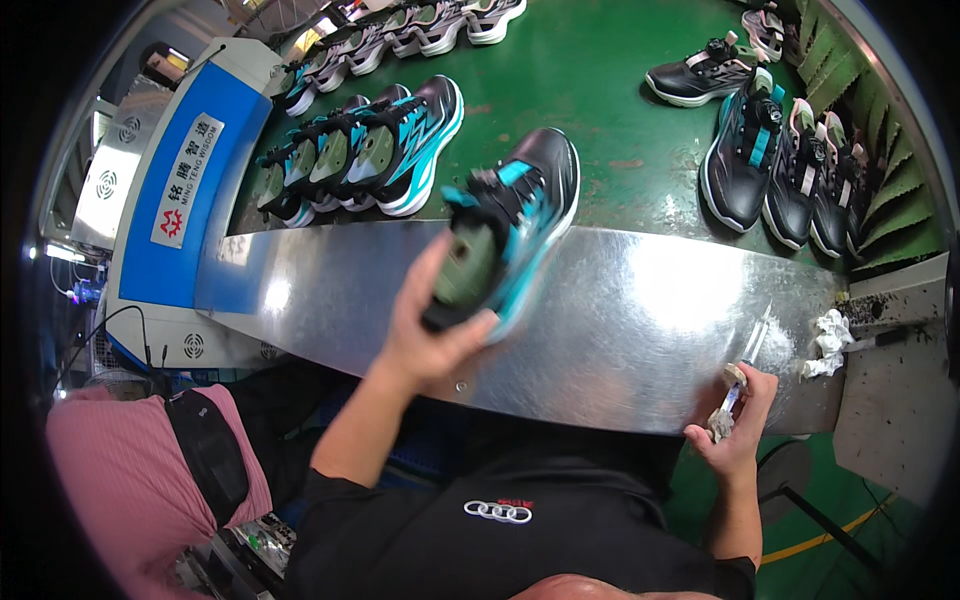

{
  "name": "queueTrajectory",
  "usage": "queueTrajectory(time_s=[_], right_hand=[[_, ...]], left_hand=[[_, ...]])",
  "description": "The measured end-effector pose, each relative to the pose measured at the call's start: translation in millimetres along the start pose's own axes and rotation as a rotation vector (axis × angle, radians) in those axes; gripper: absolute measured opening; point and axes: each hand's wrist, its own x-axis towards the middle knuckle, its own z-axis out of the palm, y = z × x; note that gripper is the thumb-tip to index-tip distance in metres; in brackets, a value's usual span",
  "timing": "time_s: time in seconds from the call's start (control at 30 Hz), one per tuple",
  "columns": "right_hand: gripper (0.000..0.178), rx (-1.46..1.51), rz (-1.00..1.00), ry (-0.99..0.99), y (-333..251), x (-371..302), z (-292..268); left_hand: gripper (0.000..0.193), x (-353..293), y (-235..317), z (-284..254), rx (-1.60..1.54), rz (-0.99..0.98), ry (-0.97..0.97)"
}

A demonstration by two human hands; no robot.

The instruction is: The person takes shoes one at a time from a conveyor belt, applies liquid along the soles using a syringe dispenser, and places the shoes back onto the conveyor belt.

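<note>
A black-and-teal sneaker point(530, 200) with a white sole edge is gripped at its heel by my left hand point(430, 325), and it is tilted above the metal ledge. Its toe points away from me, and a green insert fills its opening. My right hand point(740, 415) is closed around a slim tool point(738, 385) near the ledge's right end. This tool has a long, thin, pointed metal tip and a lumpy, whitish wrapped handle; its exact kind is unclear. The tip points away from me, over the ledge and apart from the sneaker.
Several teal-black sneakers point(410, 150) stand at left on the green surface point(560, 80), with paler ones point(440, 30) behind. More shoes point(740, 160) line the right side by green flaps point(890, 200). Crumpled white material point(828, 345) lies on the metal ledge point(620, 330). A person in pink point(140, 480) is at lower left.
</note>
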Motion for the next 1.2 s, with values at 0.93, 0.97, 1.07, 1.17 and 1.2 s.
queueTrajectory(time_s=[0.93,0.97,1.07,1.17,1.2], right_hand=[[0.108,0.863,0.423,0.008,-79,20,-46],[0.108,0.988,0.351,-0.036,-86,31,-42],[0.108,1.242,0.219,-0.145,-101,58,-38],[0.107,1.42,0.061,-0.272,-117,88,-27],[0.105,1.507,0.019,-0.327,-124,97,-23]], left_hand=[[0.059,96,36,28,-1.093,-0.132,-0.153],[0.061,84,37,25,-1.111,-0.1,-0.144],[0.068,71,31,24,-1.28,-0.201,-0.2],[0.07,59,24,25,-1.32,-0.227,-0.237],[0.071,56,21,28,-1.293,-0.183,-0.207]])
